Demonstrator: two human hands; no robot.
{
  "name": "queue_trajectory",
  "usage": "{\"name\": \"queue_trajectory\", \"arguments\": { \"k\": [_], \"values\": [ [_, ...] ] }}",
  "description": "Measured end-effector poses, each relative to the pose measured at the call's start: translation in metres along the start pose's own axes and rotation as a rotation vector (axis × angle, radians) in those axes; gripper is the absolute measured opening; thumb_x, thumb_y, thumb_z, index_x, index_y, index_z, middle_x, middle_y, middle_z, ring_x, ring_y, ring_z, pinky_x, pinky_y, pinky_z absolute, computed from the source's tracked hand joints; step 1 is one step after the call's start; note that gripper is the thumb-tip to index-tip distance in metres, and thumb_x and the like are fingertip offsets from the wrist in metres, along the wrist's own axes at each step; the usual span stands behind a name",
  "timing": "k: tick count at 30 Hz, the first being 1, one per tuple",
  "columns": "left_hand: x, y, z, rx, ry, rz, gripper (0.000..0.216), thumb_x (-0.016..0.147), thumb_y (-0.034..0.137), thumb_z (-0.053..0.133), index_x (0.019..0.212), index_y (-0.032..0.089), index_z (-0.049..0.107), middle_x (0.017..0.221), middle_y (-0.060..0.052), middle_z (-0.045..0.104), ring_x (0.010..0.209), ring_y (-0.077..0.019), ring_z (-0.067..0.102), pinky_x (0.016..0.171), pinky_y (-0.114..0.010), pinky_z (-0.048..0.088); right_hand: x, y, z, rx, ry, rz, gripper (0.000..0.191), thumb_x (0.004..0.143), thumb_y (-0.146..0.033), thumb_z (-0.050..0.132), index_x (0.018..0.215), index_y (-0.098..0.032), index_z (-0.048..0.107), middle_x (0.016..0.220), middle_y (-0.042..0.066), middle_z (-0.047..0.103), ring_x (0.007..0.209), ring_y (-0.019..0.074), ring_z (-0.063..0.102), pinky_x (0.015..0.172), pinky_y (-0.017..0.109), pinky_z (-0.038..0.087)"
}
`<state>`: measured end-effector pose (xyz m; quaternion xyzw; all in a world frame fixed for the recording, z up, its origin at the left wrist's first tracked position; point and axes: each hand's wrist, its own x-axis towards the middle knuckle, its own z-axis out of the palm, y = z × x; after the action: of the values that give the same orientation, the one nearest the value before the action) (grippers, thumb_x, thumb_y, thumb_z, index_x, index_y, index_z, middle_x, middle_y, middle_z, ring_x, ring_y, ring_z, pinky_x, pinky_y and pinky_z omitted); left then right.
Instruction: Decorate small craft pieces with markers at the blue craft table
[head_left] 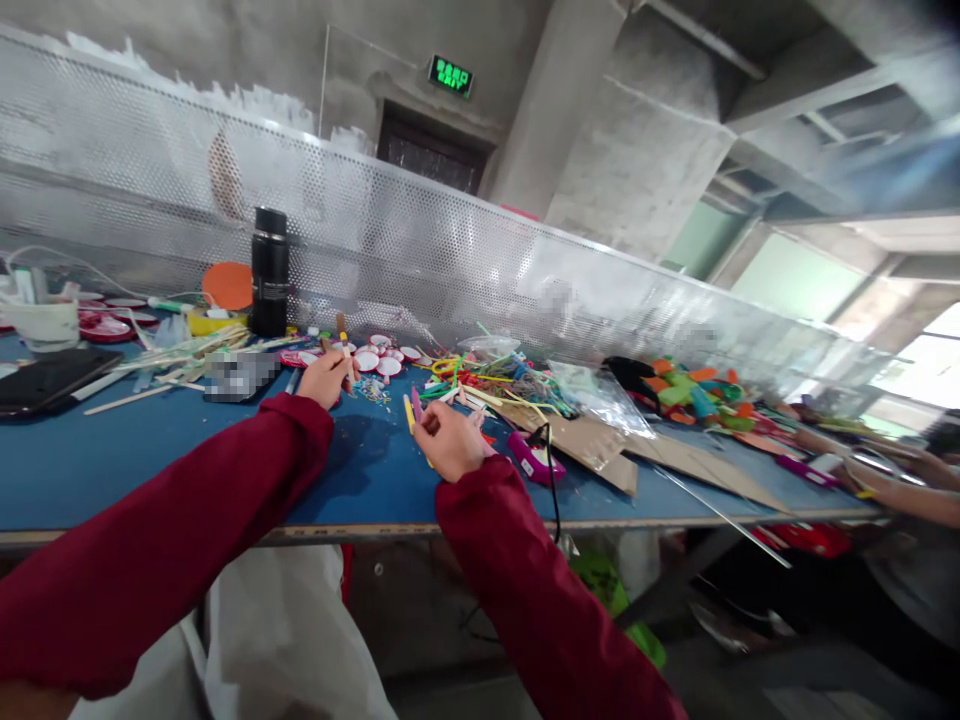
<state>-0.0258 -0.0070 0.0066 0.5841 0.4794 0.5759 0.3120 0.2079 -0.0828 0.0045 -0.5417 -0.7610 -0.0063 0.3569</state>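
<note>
Above the blue tabletop point(225, 470), my left hand point(324, 380) pinches a small white-and-yellow stick point(345, 342) between thumb and fingertips. To its right, my right hand point(450, 440) is closed on a slim yellow strip point(409, 414), with a purple piece point(417, 398) beside it at the fingertips; their exact kind is unclear. Small red-rimmed white discs point(366, 360) lie just beyond the left hand. Tiny coloured bits point(375, 390) are scattered between the hands. A heap of coloured strings and strips point(495, 375) lies beyond the right hand.
A black bottle point(270, 272) stands by the perforated metal screen point(420, 240). Wooden sticks point(191, 350) and a dark phone point(56, 380) lie left. Cardboard point(592, 440), a purple tool point(536, 458) with a black cable, and a thin rod point(724, 515) are right, near another person's arm point(885, 465).
</note>
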Motion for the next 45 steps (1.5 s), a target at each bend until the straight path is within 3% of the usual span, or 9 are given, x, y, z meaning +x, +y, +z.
{"name": "queue_trajectory", "arguments": {
  "k": [7, 17, 20, 23, 29, 34, 45],
  "values": [
    [-0.002, -0.008, 0.006, 0.042, -0.237, -0.081, 0.024, 0.082, 0.036, 0.049, 0.084, 0.015, 0.060, 0.076, -0.002, 0.064, 0.047, -0.0095, 0.052, 0.041, -0.020, 0.029, 0.001, -0.013, 0.019, -0.287, -0.145, -0.056, 0.005, 0.077, -0.027, 0.055, 0.079, -0.023, 0.058, 0.073, -0.002, 0.065, 0.065, 0.0126, 0.056, 0.057, 0.025, 0.025],
    [-0.005, -0.006, 0.006, 0.066, -0.265, -0.118, 0.024, 0.080, 0.035, 0.051, 0.087, 0.015, 0.061, 0.077, -0.003, 0.064, 0.049, -0.0093, 0.052, 0.041, -0.020, 0.028, 0.000, -0.026, 0.020, -0.430, -0.195, -0.093, 0.011, 0.082, -0.032, 0.055, 0.084, -0.023, 0.059, 0.081, 0.001, 0.068, 0.071, 0.0154, 0.059, 0.059, 0.026, 0.027],
    [-0.006, -0.004, 0.006, 0.070, -0.266, -0.116, 0.022, 0.080, 0.034, 0.051, 0.086, 0.015, 0.061, 0.077, -0.003, 0.065, 0.050, -0.0095, 0.052, 0.041, -0.019, 0.028, -0.001, -0.025, 0.013, -0.400, -0.147, -0.097, 0.018, 0.085, -0.039, 0.053, 0.080, -0.022, 0.059, 0.078, 0.001, 0.068, 0.069, 0.0146, 0.058, 0.058, 0.025, 0.026],
    [-0.005, -0.005, 0.006, 0.062, -0.273, -0.124, 0.022, 0.080, 0.035, 0.051, 0.087, 0.016, 0.060, 0.078, -0.003, 0.065, 0.049, -0.0093, 0.052, 0.041, -0.019, 0.028, -0.004, -0.013, -0.006, -0.356, 0.018, -0.058, 0.026, 0.089, -0.041, 0.047, 0.076, -0.022, 0.058, 0.075, 0.000, 0.067, 0.066, 0.0132, 0.057, 0.058, 0.025, 0.025],
    [-0.001, -0.012, 0.008, 0.058, -0.298, -0.109, 0.024, 0.080, 0.037, 0.051, 0.086, 0.016, 0.061, 0.078, -0.003, 0.065, 0.049, -0.0090, 0.052, 0.040, -0.019, 0.028, -0.022, 0.025, -0.051, -0.315, 0.249, 0.030, 0.021, 0.088, -0.034, 0.049, 0.075, -0.021, 0.058, 0.070, -0.001, 0.065, 0.065, 0.0127, 0.055, 0.061, 0.025, 0.028],
    [-0.003, -0.011, 0.007, 0.076, -0.299, -0.107, 0.026, 0.078, 0.038, 0.054, 0.086, 0.015, 0.062, 0.077, -0.003, 0.066, 0.049, -0.0089, 0.052, 0.040, -0.019, 0.029, -0.038, 0.040, -0.060, -0.333, 0.243, 0.016, 0.018, 0.086, -0.030, 0.051, 0.074, -0.020, 0.060, 0.078, 0.002, 0.067, 0.072, 0.0147, 0.056, 0.067, 0.025, 0.032],
    [0.000, -0.017, 0.005, 0.044, -0.273, -0.074, 0.030, 0.075, 0.042, 0.058, 0.093, 0.017, 0.062, 0.076, -0.003, 0.065, 0.048, -0.0089, 0.053, 0.039, -0.017, 0.028, -0.060, 0.045, -0.048, -0.319, 0.198, 0.075, 0.022, 0.090, -0.031, 0.049, 0.077, -0.018, 0.061, 0.079, 0.004, 0.065, 0.076, 0.0149, 0.054, 0.072, 0.026, 0.031]
  ]
}}
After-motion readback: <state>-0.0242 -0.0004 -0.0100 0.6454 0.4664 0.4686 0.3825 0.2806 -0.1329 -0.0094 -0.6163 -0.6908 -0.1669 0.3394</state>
